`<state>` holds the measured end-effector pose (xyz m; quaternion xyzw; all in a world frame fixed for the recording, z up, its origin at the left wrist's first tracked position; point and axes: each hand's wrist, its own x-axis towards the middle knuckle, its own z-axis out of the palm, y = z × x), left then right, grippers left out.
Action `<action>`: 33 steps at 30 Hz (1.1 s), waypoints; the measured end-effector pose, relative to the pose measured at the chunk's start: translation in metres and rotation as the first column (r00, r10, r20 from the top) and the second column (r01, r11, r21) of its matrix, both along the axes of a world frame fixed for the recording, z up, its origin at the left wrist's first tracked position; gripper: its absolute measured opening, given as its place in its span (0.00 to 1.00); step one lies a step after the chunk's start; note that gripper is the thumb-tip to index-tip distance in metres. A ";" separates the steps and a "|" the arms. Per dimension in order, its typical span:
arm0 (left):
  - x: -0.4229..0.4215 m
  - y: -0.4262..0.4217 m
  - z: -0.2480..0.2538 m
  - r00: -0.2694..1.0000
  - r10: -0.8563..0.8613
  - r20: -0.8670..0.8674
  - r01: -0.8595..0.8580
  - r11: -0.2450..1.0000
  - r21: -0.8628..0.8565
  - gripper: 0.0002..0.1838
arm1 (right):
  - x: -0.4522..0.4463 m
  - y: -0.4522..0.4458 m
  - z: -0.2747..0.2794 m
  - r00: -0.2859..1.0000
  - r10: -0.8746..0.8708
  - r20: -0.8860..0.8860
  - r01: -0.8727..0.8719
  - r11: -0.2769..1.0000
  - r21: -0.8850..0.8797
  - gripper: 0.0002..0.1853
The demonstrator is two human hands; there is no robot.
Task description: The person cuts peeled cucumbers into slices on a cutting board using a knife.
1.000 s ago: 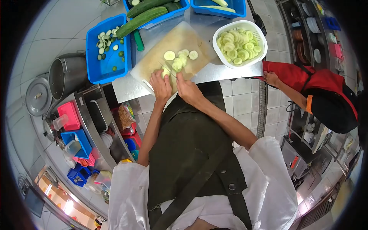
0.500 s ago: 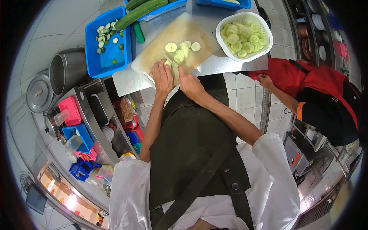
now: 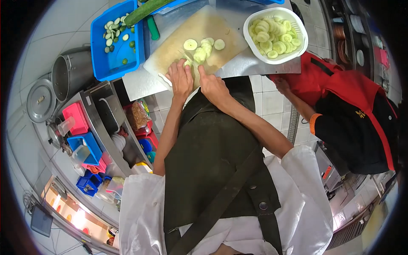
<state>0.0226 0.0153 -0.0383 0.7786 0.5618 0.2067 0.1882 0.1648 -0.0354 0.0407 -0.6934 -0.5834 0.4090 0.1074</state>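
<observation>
On the cutting board (image 3: 163,59), my left hand (image 3: 181,79) presses its curled fingertips on a pale green piece of cucumber (image 3: 187,63), partly covered by the fingers. My right hand (image 3: 213,88) is closed, index finger stretched forward, around what looks like a knife (image 3: 196,77). Its blade shows only as a narrow strip between the hands, and the handle is hidden in my palm. Just beyond my fingers lie several cut cucumber slices (image 3: 199,55), some overlapping and some lying singly.
A white basket (image 3: 302,42) of cucumber slices stands at the right. At the left is a blue tray (image 3: 97,49) with cut ends, a whole cucumber (image 3: 144,12) across its corner. A green handle (image 3: 152,28) lies beside it. A co-worker (image 3: 340,93) stands right of the metal table (image 3: 136,87).
The view has shifted slightly, so the table sits higher. A thin slice edge now stands out by my left fingertips. The co-worker has moved a little closer. Both hands keep their grip.
</observation>
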 end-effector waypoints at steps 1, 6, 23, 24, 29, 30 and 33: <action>0.000 0.000 -0.001 1.000 -0.002 0.025 0.002 1.000 -0.001 0.16 | -0.001 0.003 -0.001 1.000 0.006 -0.001 -0.006 1.000 -0.001 0.10; -0.004 0.001 -0.006 0.996 -0.012 0.084 0.012 1.000 0.011 0.15 | -0.006 0.027 -0.008 1.000 -0.012 -0.021 0.012 1.000 -0.006 0.11; -0.002 0.000 0.000 0.990 -0.014 0.142 0.008 0.999 0.041 0.16 | 0.045 -0.068 -0.007 0.996 -0.035 -0.081 0.027 0.994 -0.103 0.10; -0.001 0.003 0.000 0.989 -0.013 0.145 0.006 0.999 0.045 0.16 | 0.047 -0.066 -0.001 0.991 -0.100 -0.090 0.090 0.990 -0.110 0.10; -0.002 -0.002 -0.007 0.983 -0.018 0.181 0.001 0.996 0.092 0.17 | 0.016 -0.017 -0.004 0.991 -0.097 -0.090 0.102 0.993 0.054 0.10; -0.003 -0.002 -0.008 0.983 -0.019 0.181 -0.002 0.993 0.118 0.16 | 0.011 -0.009 -0.006 0.991 -0.097 -0.093 0.102 0.993 0.056 0.10; -0.003 -0.003 -0.007 0.990 -0.007 0.139 -0.005 0.996 0.084 0.16 | 0.002 0.003 -0.010 0.994 -0.024 -0.104 0.030 0.997 0.064 0.10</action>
